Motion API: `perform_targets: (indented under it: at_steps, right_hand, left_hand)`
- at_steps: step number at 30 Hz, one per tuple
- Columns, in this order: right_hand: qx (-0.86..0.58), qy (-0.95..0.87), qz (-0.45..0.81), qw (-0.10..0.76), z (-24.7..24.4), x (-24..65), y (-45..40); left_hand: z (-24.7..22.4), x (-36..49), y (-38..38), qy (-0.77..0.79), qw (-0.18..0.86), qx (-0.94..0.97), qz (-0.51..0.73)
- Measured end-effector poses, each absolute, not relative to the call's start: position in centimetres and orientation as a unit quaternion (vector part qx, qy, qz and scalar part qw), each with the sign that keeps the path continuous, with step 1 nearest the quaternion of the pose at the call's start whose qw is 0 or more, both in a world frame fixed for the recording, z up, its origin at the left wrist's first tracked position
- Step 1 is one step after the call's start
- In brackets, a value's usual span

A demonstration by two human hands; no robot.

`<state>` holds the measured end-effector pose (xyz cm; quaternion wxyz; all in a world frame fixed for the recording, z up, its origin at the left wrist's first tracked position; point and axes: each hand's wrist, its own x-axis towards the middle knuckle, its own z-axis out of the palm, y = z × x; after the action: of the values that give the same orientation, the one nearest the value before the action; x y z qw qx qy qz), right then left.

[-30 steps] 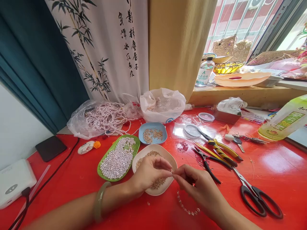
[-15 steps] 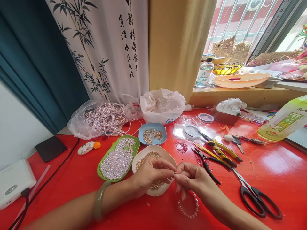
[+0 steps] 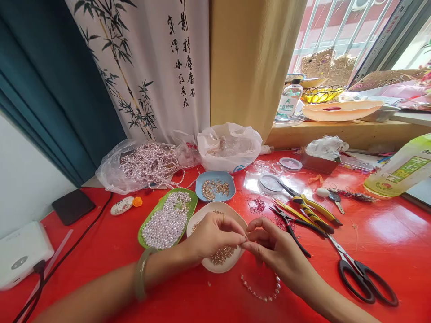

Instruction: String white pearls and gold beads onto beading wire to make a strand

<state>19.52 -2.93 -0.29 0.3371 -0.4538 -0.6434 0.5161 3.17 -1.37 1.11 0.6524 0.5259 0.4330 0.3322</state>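
Thumb and fingers of my left hand (image 3: 215,237) are pinched above the white dish (image 3: 240,220) of small gold beads. My right hand (image 3: 274,246) meets it fingertip to fingertip, also pinching; the tiny thing between them is too small to make out. A loop of beads (image 3: 261,297) hangs below my right hand, near the red table. Left of the dish, the green tray (image 3: 193,204) holds pearly beads (image 3: 164,222). Behind it is a blue dish (image 3: 232,180) with gold beads.
Pliers with yellow handles (image 3: 311,213), black-handled pliers (image 3: 289,229) and scissors (image 3: 357,269) lie at the right. Bead strands (image 3: 148,163) in plastic and a white bag (image 3: 229,150) stand behind. A black phone (image 3: 73,207) and a white box (image 3: 23,255) are at the left.
My right hand's fingers have spread a little from their tighter curl. The bead loop has swung left and looks wider. The view has shifted slightly.
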Motion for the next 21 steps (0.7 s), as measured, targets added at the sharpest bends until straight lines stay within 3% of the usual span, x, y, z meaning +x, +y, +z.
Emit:
perform_targets:
  at_steps: [4, 12, 21]
  right_hand:
    - [-0.442, -0.741, 0.355, 0.361, 0.26, 19.92, -2.83]
    - [-0.384, -0.691, 0.48, 0.381, -0.26, 20.17, -2.29]
    - [-0.417, -0.748, 0.358, 0.373, 0.23, 19.8, -2.81]
  left_hand:
    - [0.5, 2.97, -1.1, 0.412, 0.685, 0.51, 0.318]
    - [0.46, 2.91, -1.21, 0.411, 0.732, 0.46, 0.29]
    - [0.46, 2.95, -1.32, 0.401, 0.763, 0.437, 0.258]
